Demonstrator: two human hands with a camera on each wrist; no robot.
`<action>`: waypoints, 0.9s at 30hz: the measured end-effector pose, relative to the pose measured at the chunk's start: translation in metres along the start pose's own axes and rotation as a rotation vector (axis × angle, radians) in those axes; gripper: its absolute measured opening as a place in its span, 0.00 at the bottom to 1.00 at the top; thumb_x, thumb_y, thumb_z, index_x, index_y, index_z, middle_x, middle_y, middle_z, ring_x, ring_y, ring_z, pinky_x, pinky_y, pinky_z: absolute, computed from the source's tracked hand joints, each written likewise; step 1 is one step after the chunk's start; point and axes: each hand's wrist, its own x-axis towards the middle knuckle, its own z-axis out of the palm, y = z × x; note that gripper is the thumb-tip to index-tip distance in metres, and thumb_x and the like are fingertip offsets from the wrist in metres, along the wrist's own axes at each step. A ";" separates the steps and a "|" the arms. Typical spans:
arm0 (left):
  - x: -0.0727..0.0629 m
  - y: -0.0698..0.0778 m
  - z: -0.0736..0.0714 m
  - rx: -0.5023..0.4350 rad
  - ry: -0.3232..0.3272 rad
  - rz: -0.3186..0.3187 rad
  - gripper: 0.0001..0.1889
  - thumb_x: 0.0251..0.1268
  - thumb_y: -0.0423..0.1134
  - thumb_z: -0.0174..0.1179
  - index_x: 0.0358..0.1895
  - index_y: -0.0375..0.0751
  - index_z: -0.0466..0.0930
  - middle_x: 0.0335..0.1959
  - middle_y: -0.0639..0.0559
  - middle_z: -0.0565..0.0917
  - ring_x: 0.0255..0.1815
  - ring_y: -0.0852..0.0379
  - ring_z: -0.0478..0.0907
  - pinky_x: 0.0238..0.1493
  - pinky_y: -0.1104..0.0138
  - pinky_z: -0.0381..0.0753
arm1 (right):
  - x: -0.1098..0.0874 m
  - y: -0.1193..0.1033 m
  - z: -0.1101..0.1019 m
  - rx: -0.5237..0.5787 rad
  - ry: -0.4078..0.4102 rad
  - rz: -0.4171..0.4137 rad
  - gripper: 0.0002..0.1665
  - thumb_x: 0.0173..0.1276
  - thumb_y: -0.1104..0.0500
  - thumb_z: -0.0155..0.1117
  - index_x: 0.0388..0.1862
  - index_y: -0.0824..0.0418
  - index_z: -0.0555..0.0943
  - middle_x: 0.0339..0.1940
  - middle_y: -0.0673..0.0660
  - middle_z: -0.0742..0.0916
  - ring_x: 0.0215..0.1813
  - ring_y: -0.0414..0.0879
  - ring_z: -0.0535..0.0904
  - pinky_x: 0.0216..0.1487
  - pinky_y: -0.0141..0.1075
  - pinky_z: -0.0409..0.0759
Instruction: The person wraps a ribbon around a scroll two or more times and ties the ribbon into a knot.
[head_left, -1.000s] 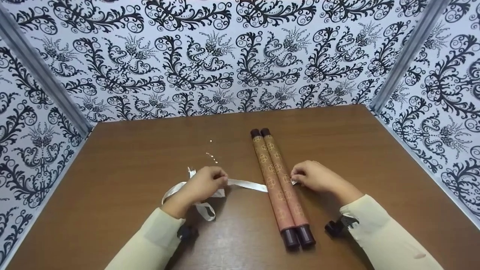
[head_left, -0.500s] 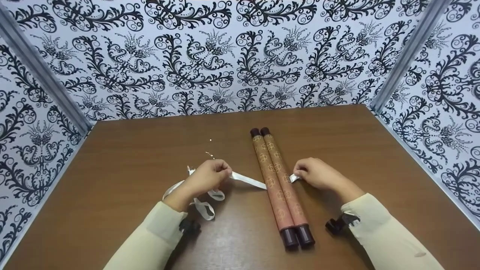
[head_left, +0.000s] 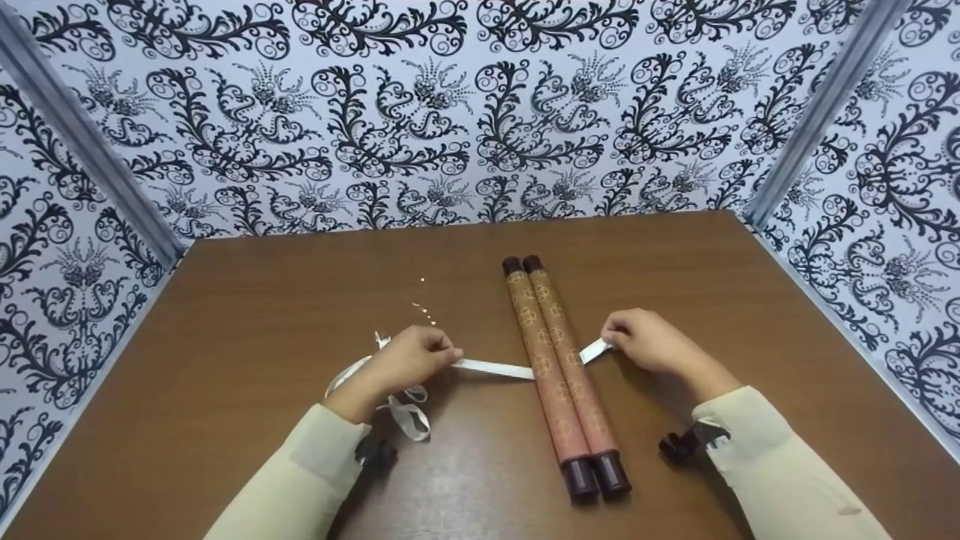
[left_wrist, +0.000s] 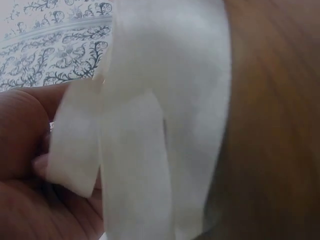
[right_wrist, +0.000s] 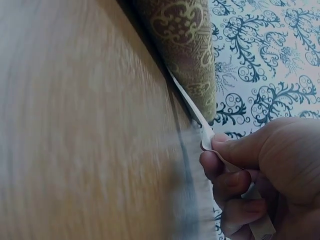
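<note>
Black-and-white scrollwork wallpaper (head_left: 405, 112) surrounds a brown wooden table (head_left: 262, 285) on the three sides in view, with grey strips at the corners. On the table, a white ribbon (head_left: 499, 369) runs crosswise beneath two patterned rolls (head_left: 544, 367), coming out on both sides. The rolls lie side by side, shading from gold to pinkish red, with dark end caps (head_left: 580, 480) toward the person.

The left hand (head_left: 409, 358) pinches the ribbon's longer side, thumb and fingers together; the right hand (head_left: 649, 341) has the short end clamped between thumb and fingers, just beside the rolls. The step in hand looks like drawing the ribbon through under the rolls. The next move probably calls for more length on the right, so that both sides could meet above them.

Around the left wrist the ribbon's slack lies in loose loops, which could snag or twist; up close it covers much of the left wrist view, hiding part of that grip. Small pale specks (head_left: 424, 310) lie beyond the left hand, out of the way. Black wrist devices (head_left: 375, 452) sit below the cream sleeves (head_left: 292, 480), apart from the rolls.
</note>
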 end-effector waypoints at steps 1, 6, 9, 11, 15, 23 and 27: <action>0.000 0.000 0.000 0.000 -0.006 0.006 0.12 0.73 0.42 0.64 0.31 0.40 0.84 0.24 0.59 0.74 0.27 0.60 0.69 0.33 0.66 0.70 | 0.000 0.002 -0.001 -0.001 0.005 0.004 0.08 0.76 0.62 0.62 0.36 0.59 0.85 0.33 0.53 0.86 0.39 0.47 0.79 0.46 0.45 0.77; 0.000 -0.001 -0.001 0.004 -0.027 0.001 0.13 0.73 0.43 0.64 0.32 0.39 0.86 0.23 0.60 0.74 0.27 0.61 0.70 0.32 0.67 0.70 | -0.001 0.009 -0.004 -0.002 0.015 0.015 0.08 0.76 0.62 0.61 0.36 0.60 0.85 0.34 0.54 0.86 0.39 0.48 0.79 0.47 0.45 0.76; 0.000 -0.002 -0.002 0.012 -0.030 -0.005 0.13 0.73 0.44 0.65 0.31 0.39 0.85 0.23 0.61 0.74 0.25 0.61 0.69 0.30 0.67 0.70 | -0.002 0.012 -0.007 0.000 0.016 0.020 0.08 0.76 0.63 0.61 0.36 0.60 0.84 0.33 0.54 0.85 0.39 0.48 0.78 0.46 0.44 0.75; -0.001 -0.002 -0.003 0.015 -0.034 -0.012 0.14 0.72 0.45 0.65 0.29 0.41 0.84 0.22 0.60 0.73 0.24 0.61 0.68 0.27 0.68 0.68 | -0.003 0.014 -0.009 0.004 0.020 0.022 0.08 0.76 0.63 0.61 0.36 0.61 0.84 0.33 0.54 0.85 0.38 0.48 0.77 0.45 0.43 0.75; -0.003 -0.002 -0.005 0.012 -0.052 -0.037 0.15 0.72 0.47 0.66 0.27 0.45 0.80 0.21 0.60 0.71 0.20 0.61 0.65 0.24 0.68 0.65 | -0.003 0.017 -0.013 0.002 0.028 0.022 0.08 0.76 0.64 0.61 0.37 0.62 0.85 0.33 0.55 0.85 0.38 0.48 0.77 0.45 0.44 0.75; -0.006 -0.001 -0.004 0.026 -0.051 -0.041 0.15 0.72 0.48 0.66 0.26 0.47 0.79 0.20 0.61 0.70 0.21 0.61 0.65 0.24 0.68 0.64 | -0.004 0.020 -0.018 0.011 -0.011 0.050 0.08 0.76 0.63 0.61 0.38 0.62 0.85 0.34 0.56 0.85 0.39 0.49 0.77 0.46 0.44 0.75; -0.006 -0.001 -0.003 0.043 -0.054 -0.027 0.15 0.72 0.47 0.66 0.25 0.47 0.78 0.21 0.61 0.70 0.22 0.61 0.65 0.25 0.67 0.64 | -0.006 0.023 -0.021 0.017 -0.028 0.067 0.08 0.77 0.63 0.61 0.38 0.62 0.85 0.34 0.56 0.84 0.39 0.50 0.77 0.45 0.43 0.74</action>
